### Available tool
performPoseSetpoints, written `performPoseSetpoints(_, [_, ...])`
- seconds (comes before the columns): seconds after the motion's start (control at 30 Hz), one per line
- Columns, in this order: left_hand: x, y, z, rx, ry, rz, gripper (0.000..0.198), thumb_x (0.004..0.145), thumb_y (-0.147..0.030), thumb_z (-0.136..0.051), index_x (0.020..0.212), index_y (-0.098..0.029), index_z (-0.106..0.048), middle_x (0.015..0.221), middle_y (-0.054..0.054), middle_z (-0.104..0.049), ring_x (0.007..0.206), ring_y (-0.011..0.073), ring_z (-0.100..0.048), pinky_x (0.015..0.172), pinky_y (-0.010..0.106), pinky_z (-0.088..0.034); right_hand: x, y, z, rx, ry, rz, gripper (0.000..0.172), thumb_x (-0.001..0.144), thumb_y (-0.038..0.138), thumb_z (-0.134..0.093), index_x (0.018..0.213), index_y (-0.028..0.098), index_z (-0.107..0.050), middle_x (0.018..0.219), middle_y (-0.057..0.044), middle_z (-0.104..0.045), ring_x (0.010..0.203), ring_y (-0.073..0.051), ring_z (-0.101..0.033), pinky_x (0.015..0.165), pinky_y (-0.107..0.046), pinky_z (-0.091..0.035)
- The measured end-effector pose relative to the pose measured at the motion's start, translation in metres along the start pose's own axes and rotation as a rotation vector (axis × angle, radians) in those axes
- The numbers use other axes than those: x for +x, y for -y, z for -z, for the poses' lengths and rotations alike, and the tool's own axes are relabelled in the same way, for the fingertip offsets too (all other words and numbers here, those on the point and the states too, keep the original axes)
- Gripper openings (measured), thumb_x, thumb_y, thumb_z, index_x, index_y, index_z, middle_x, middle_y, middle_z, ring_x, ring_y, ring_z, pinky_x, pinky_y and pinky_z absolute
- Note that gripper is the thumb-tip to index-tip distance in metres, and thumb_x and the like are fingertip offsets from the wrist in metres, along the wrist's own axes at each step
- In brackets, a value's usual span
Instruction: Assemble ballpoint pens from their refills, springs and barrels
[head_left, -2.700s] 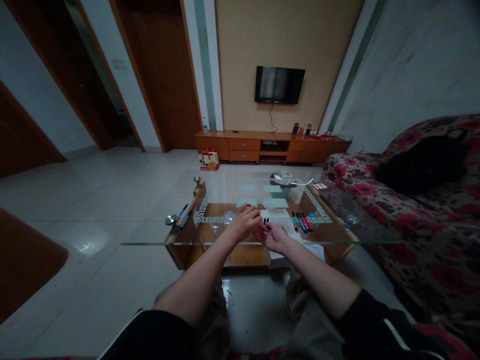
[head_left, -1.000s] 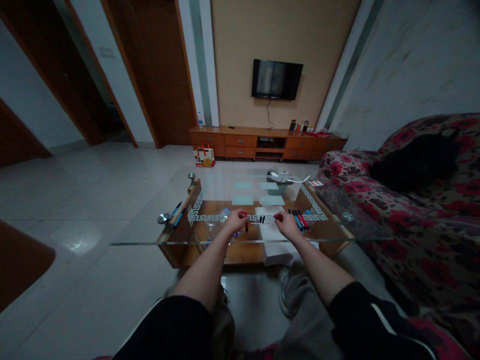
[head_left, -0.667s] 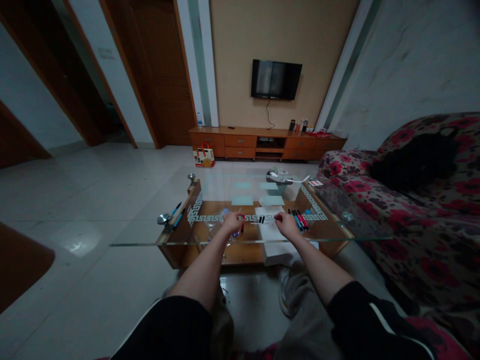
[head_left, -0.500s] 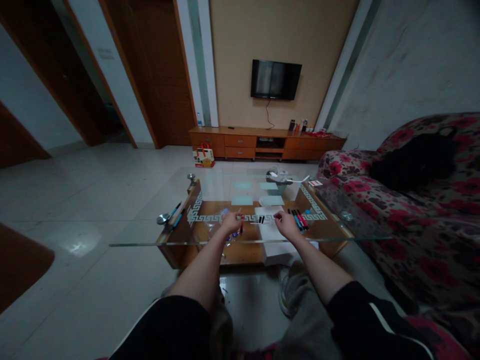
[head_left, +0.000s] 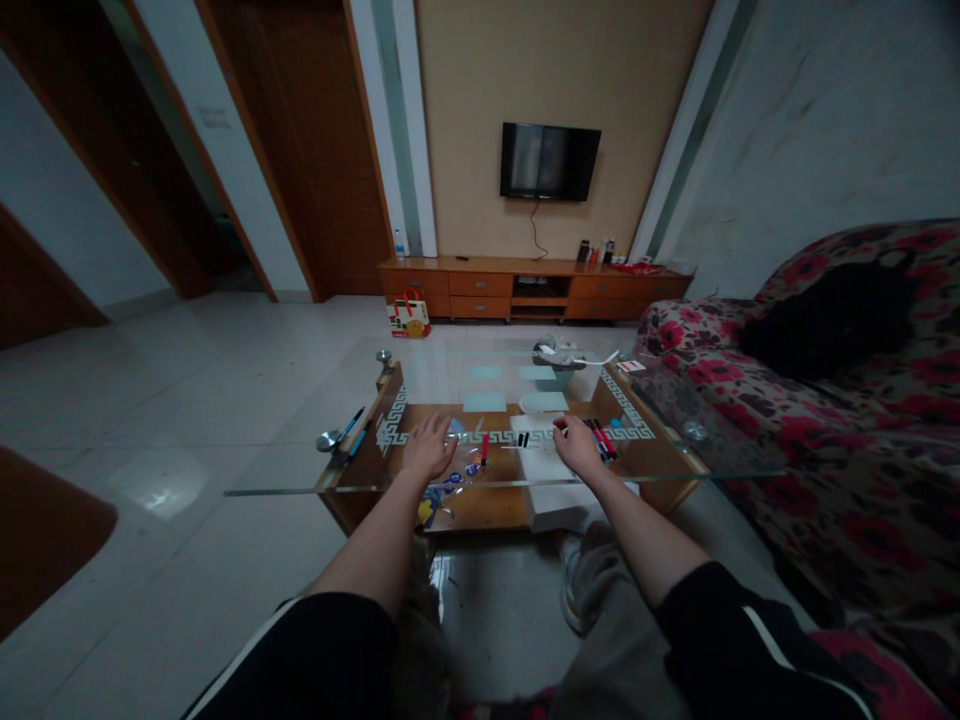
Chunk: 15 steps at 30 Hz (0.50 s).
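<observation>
Head camera, and we're right over the glass bench (head_left: pixel 270 490): left hand (head_left: pixel 430 447) palm down, fingers fanned wide, its grip released!

So where's the red pen (head_left: pixel 484 449)?

Lying on the glass just to the right of that hand, its dark end towards us!

And those two black pieces (head_left: pixel 523 440)?

Side by side, slightly slanted, sitting between the red pen and the right hand (head_left: pixel 576 443)!

What's the right grip doing?

Thumb and fingers curl close together; whether they pinch anything, I can't tell from here. Just beside it, the row of pens (head_left: pixel 604 440), black and red showing, partly hidden by the hand!

Anything near the left wrist?

Clear plastic with blue patches (head_left: pixel 453 480); on the glass or under it, I can't tell. Further left, a blue-and-black pen (head_left: pixel 350 427) lies by a round metal disc (head_left: pixel 327 441). And a white box (head_left: pixel 551 512) sits on the shelf below!
</observation>
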<state>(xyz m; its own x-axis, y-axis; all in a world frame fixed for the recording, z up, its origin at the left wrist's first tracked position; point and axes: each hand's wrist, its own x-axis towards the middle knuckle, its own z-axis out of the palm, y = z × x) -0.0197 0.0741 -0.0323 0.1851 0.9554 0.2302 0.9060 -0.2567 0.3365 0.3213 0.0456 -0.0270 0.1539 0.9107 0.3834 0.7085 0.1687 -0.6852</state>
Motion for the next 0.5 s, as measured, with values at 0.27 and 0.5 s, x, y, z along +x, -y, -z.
performPoseSetpoints(0.27, [-0.009,0.014,-0.018,0.139,0.138,0.092,0.067,0.094,-0.06,-0.028,0.154,-0.028,-0.028,0.164,0.003,-0.016,0.151,0.0264,-0.009,0.12,0.048,-0.011,-0.001,0.007,-0.002,0.143,-0.026,-0.04,0.014,0.079,0.02,-0.063,0.093,0.019,-0.065,0.097,-0.006,-0.062,0.092,-0.02,-0.055,0.099,-0.033,-0.04])
performPoseSetpoints(0.5, [-0.007,0.016,-0.022,0.214,0.145,0.074,0.07,0.095,-0.063,-0.021,0.155,-0.027,-0.025,0.164,0.004,-0.014,0.151,0.0264,-0.009,0.119,0.05,-0.013,-0.001,0.005,-0.003,-0.146,0.014,0.103,0.018,0.086,0.017,-0.055,0.102,0.015,-0.063,0.102,-0.01,-0.063,0.097,-0.022,-0.057,0.091,-0.032,-0.044])
